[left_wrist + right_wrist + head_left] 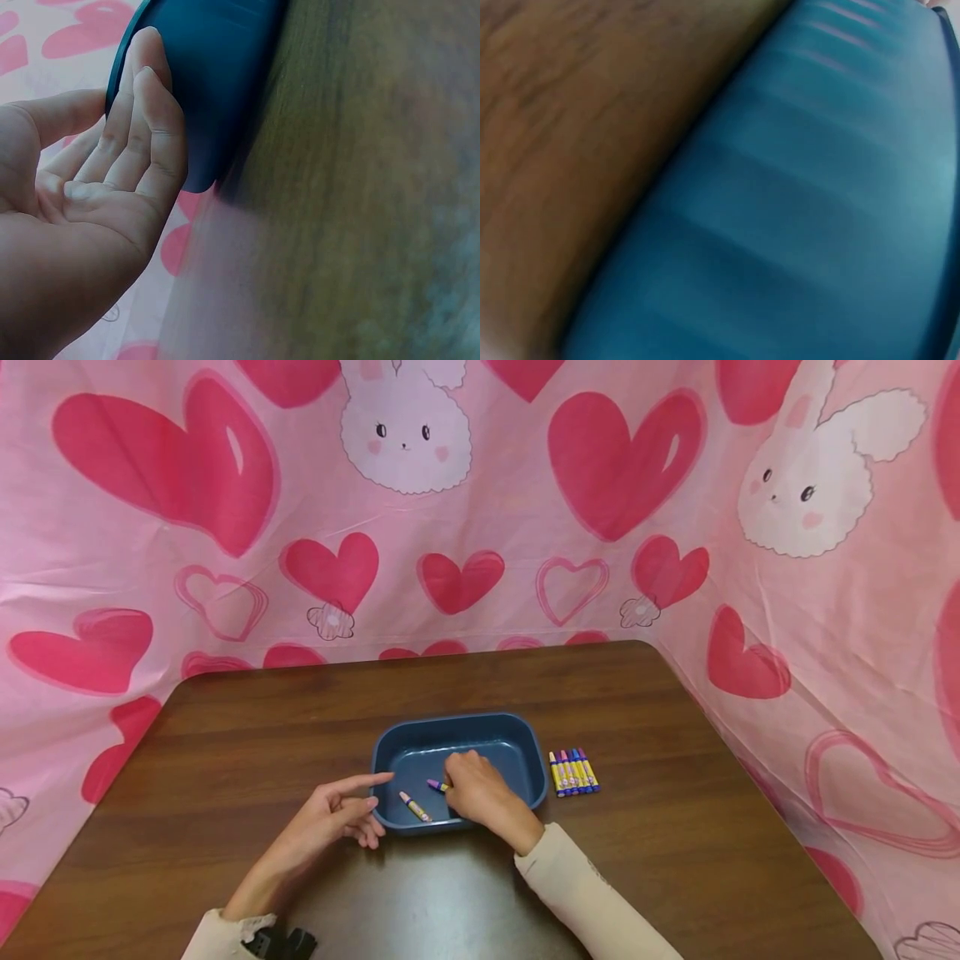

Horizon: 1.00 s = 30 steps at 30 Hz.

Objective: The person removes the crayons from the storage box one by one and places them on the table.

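A dark blue rectangular tray (457, 724) sits on the wooden table. My right hand (480, 789) reaches into it with curled fingers and holds a purple-tipped crayon (438, 786), whose end pokes out on the left. Another crayon, light-tipped with a yellow wrapper (415, 807), lies on the tray floor between the hands. My left hand (337, 810) is at the tray's left end, fingers relaxed and extended, index finger over the rim. In the left wrist view its fingertips overlap the tray's edge (120, 64). The right wrist view shows mostly the blurred tray wall (795, 195).
Right of the tray, several yellow-wrapped crayons (574, 772) lie side by side in a row on the brown table (660, 860). A pink cloth (465, 552) with hearts and rabbits hangs behind and beside the table.
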Each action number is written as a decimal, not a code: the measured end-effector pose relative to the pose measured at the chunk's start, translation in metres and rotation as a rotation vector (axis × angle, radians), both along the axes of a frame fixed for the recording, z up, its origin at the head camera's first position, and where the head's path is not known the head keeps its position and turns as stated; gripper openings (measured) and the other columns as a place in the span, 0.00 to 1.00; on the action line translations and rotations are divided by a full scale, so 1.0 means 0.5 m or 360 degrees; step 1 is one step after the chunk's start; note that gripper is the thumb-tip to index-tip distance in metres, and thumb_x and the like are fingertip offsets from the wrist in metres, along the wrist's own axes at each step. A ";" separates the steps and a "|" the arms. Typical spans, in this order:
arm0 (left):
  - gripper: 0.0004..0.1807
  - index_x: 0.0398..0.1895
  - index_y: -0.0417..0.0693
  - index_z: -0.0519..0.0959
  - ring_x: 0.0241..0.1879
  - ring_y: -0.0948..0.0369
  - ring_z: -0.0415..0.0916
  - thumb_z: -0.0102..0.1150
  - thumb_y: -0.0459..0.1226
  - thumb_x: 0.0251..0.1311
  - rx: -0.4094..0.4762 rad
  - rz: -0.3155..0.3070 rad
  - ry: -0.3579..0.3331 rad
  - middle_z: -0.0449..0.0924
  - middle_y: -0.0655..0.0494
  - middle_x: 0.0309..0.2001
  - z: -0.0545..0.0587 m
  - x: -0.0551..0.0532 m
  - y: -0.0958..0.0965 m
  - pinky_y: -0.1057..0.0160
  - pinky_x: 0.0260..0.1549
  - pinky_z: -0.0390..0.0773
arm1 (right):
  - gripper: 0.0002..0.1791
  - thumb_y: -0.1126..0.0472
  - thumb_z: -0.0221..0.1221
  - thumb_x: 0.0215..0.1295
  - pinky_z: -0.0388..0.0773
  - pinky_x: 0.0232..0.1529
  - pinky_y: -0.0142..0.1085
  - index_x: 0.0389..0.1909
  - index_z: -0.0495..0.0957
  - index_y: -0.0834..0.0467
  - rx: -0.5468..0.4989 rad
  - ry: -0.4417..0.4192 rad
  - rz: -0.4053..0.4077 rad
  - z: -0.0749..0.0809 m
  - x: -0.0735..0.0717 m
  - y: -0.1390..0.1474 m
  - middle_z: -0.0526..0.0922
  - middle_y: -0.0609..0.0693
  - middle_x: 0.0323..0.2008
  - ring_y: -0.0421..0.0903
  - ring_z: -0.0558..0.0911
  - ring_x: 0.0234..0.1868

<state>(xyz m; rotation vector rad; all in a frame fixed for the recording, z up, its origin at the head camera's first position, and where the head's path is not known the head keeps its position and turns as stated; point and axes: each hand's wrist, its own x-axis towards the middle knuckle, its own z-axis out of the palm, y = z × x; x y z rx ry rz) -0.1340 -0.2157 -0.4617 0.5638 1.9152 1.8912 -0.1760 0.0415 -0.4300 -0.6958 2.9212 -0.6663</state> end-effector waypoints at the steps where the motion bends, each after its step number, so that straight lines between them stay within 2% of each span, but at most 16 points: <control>1: 0.27 0.72 0.30 0.59 0.28 0.51 0.85 0.47 0.34 0.76 -0.0005 0.0007 -0.0002 0.84 0.35 0.32 0.000 0.000 0.000 0.46 0.32 0.85 | 0.20 0.70 0.63 0.54 0.59 0.17 0.33 0.08 0.68 0.53 -0.0007 0.0019 -0.0001 0.002 0.000 0.001 0.64 0.42 0.12 0.41 0.66 0.18; 7: 0.27 0.72 0.31 0.60 0.28 0.48 0.84 0.48 0.36 0.75 -0.0040 0.0043 -0.0024 0.84 0.34 0.32 -0.001 0.000 0.000 0.46 0.32 0.85 | 0.18 0.69 0.64 0.56 0.64 0.19 0.32 0.10 0.73 0.53 -0.0068 0.0095 -0.0015 0.020 -0.003 0.011 0.69 0.42 0.15 0.40 0.69 0.20; 14: 0.28 0.73 0.32 0.60 0.29 0.47 0.84 0.49 0.37 0.75 -0.0066 0.0052 -0.0061 0.84 0.33 0.34 0.002 0.000 0.000 0.49 0.34 0.86 | 0.12 0.68 0.64 0.60 0.66 0.19 0.30 0.18 0.77 0.56 -0.0165 0.0016 -0.0063 0.049 -0.006 0.030 0.73 0.45 0.18 0.40 0.72 0.22; 19: 0.28 0.73 0.32 0.60 0.29 0.47 0.84 0.49 0.36 0.75 -0.0052 0.0056 -0.0058 0.84 0.33 0.34 0.001 0.001 -0.001 0.48 0.34 0.86 | 0.05 0.67 0.65 0.61 0.72 0.22 0.31 0.26 0.81 0.59 -0.0189 0.0041 -0.0102 0.065 -0.005 0.044 0.76 0.46 0.23 0.41 0.74 0.25; 21: 0.28 0.73 0.32 0.60 0.29 0.47 0.84 0.49 0.36 0.75 -0.0037 0.0052 -0.0054 0.84 0.33 0.34 0.000 0.001 -0.001 0.48 0.34 0.86 | 0.03 0.67 0.65 0.60 0.73 0.24 0.32 0.28 0.82 0.59 -0.0184 0.0070 -0.0117 0.068 -0.005 0.050 0.77 0.47 0.24 0.42 0.75 0.26; 24: 0.28 0.72 0.31 0.60 0.29 0.48 0.84 0.49 0.35 0.75 -0.0015 0.0041 -0.0046 0.84 0.32 0.34 -0.001 0.001 -0.001 0.48 0.34 0.86 | 0.01 0.67 0.65 0.60 0.75 0.24 0.31 0.31 0.82 0.60 -0.0201 0.0046 -0.0154 0.074 -0.001 0.061 0.78 0.48 0.26 0.43 0.75 0.26; 30: 0.27 0.72 0.30 0.59 0.29 0.48 0.84 0.48 0.34 0.75 0.0014 0.0021 -0.0024 0.83 0.32 0.33 -0.002 -0.001 -0.001 0.46 0.34 0.85 | 0.02 0.66 0.67 0.60 0.75 0.26 0.31 0.32 0.84 0.61 -0.0230 0.0091 -0.0216 0.074 0.006 0.094 0.79 0.47 0.27 0.43 0.75 0.28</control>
